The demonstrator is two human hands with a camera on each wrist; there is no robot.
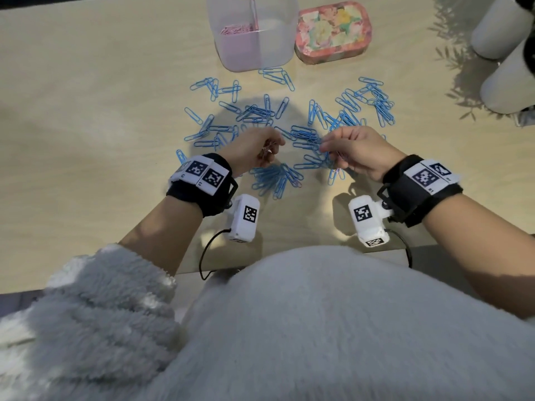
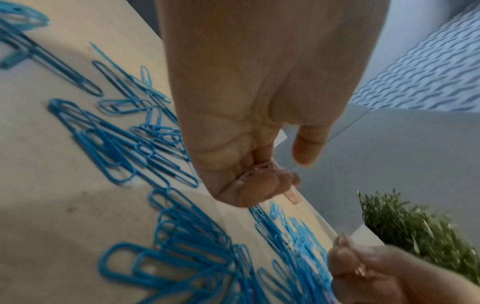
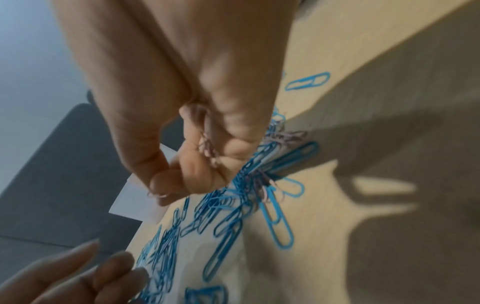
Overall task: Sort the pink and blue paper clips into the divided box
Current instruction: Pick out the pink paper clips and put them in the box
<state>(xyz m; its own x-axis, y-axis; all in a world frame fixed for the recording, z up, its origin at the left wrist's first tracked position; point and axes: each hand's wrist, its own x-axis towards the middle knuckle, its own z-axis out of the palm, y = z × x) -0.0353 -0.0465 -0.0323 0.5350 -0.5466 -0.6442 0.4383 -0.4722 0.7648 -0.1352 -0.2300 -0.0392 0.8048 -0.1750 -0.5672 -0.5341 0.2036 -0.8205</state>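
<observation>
Blue paper clips [image 1: 292, 131] lie scattered over the wooden table [image 1: 86, 111], with a few pink ones [image 3: 266, 185] mixed into the near pile. The clear divided box [image 1: 278, 50] stands at the back; pink clips [image 1: 236, 28] lie in its left compartment. My left hand [image 1: 272, 149] hovers over the pile, its fingers curled round several pink clips [image 2: 259, 170]. My right hand [image 1: 327, 146] is just to its right, with pink clips [image 3: 207, 148] bunched in the curled fingers and one pinched at the fingertips [image 3: 166, 185].
A floral tin [image 1: 333, 33] sits right of the box. Two white cylinders [image 1: 503, 53] stand at the far right, near a green plant [image 2: 415, 236]. The table's front edge [image 1: 289, 270] is close to my body.
</observation>
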